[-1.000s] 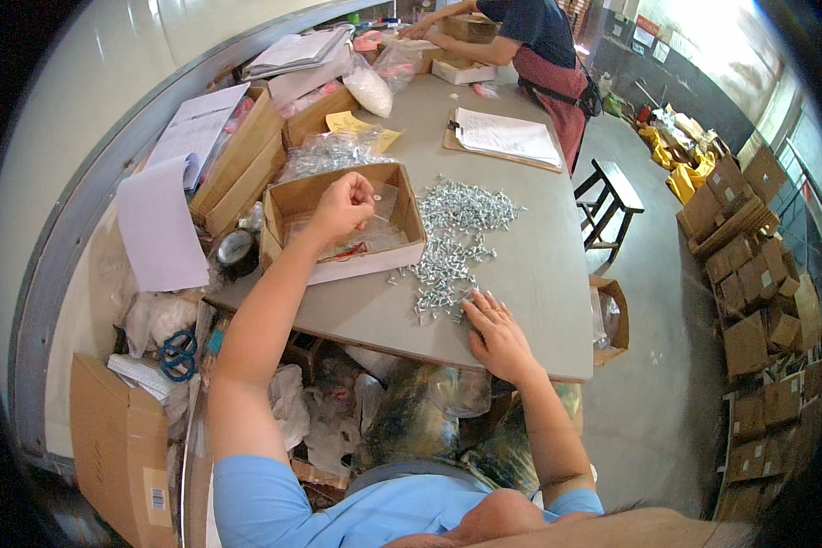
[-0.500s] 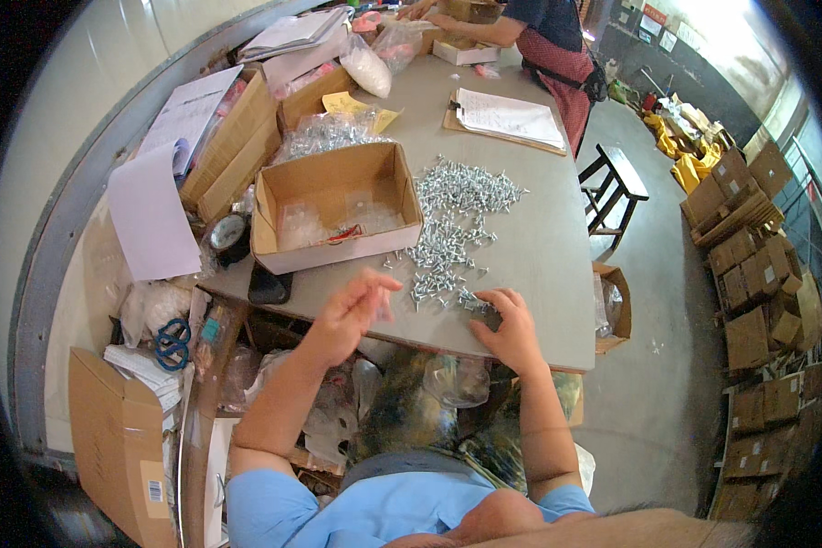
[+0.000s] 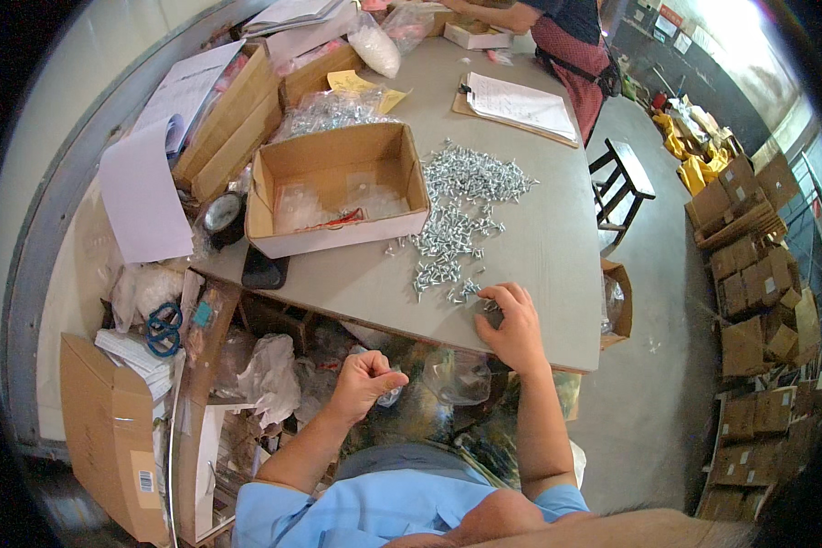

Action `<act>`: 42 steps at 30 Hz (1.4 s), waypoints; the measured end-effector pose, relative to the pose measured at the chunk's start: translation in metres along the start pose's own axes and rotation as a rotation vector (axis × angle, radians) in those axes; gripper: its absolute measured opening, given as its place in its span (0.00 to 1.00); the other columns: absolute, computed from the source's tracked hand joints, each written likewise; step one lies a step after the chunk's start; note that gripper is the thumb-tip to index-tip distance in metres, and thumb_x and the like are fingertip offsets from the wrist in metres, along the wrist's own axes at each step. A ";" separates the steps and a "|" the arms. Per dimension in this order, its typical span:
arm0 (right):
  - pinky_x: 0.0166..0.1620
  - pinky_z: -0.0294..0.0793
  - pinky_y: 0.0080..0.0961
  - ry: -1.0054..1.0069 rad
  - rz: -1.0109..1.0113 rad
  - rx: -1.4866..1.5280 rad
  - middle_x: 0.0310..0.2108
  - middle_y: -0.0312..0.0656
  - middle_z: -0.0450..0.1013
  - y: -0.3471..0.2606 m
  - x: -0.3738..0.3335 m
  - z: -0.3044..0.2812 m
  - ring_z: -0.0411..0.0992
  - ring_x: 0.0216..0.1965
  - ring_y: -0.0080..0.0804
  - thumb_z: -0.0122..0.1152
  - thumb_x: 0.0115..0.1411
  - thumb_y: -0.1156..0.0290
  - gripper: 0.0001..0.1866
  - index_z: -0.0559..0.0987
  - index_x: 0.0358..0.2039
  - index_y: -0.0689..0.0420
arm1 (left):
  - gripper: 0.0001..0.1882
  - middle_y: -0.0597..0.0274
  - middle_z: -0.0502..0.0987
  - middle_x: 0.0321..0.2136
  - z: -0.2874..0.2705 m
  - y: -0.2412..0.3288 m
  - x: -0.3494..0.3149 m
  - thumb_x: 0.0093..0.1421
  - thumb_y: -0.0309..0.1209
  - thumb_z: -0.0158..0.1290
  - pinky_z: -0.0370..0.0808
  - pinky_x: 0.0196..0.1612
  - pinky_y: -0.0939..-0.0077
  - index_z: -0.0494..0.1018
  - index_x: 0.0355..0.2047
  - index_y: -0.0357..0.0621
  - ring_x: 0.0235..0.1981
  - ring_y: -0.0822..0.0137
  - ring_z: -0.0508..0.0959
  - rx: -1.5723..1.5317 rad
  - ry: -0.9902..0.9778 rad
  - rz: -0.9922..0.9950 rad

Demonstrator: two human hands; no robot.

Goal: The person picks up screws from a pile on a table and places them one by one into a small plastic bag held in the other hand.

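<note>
My left hand (image 3: 365, 382) is closed in front of the table edge, above my lap. From its fingers sticks out what looks like a small clear plastic bag (image 3: 390, 397), partly hidden. My right hand (image 3: 511, 324) rests at the table's near edge, curved, its thumb and forefinger apart. A few silver screws (image 3: 491, 308) lie between these fingertips. Just beyond spreads a loose pile of screws (image 3: 466, 178), trailing toward my right hand. Left of the pile stands an open cardboard box (image 3: 338, 239) holding small clear bags and something red.
A clipboard with papers (image 3: 521, 108) lies at the far right of the table (image 3: 548, 237). A dark phone (image 3: 265, 269) and a tape roll (image 3: 222, 217) sit left of the box. Across the table works another person (image 3: 566, 55). A black stool (image 3: 623, 187) stands to the right.
My left hand has moved down and toward me, from over the table to over my lap, and its fingers have closed. My right hand stays by the screws.
</note>
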State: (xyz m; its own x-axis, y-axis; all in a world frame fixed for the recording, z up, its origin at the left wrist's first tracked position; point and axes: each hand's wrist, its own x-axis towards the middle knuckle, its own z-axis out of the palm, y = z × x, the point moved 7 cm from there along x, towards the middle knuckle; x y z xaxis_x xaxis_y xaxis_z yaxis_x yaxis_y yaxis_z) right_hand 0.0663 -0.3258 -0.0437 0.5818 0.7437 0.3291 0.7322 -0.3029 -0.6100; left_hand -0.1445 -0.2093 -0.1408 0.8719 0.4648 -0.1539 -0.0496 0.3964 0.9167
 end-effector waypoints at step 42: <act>0.43 0.71 0.33 -0.039 -0.202 -0.050 0.39 0.48 0.71 -0.014 0.033 0.014 0.70 0.41 0.44 0.54 0.50 0.80 0.14 0.77 0.39 0.58 | 0.27 0.60 0.75 0.46 0.075 -0.119 0.007 0.53 0.36 0.62 0.68 0.53 0.68 0.69 0.51 0.40 0.48 0.66 0.72 0.307 -0.342 -0.238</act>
State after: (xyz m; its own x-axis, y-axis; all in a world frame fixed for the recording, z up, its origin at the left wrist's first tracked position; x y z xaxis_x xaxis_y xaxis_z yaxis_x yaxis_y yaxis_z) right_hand 0.0698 -0.2890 -0.0342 0.4081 0.8144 0.4126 0.8497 -0.1736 -0.4978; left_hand -0.0962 -0.3125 -0.2229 0.9536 0.0847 -0.2890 0.2699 0.1852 0.9449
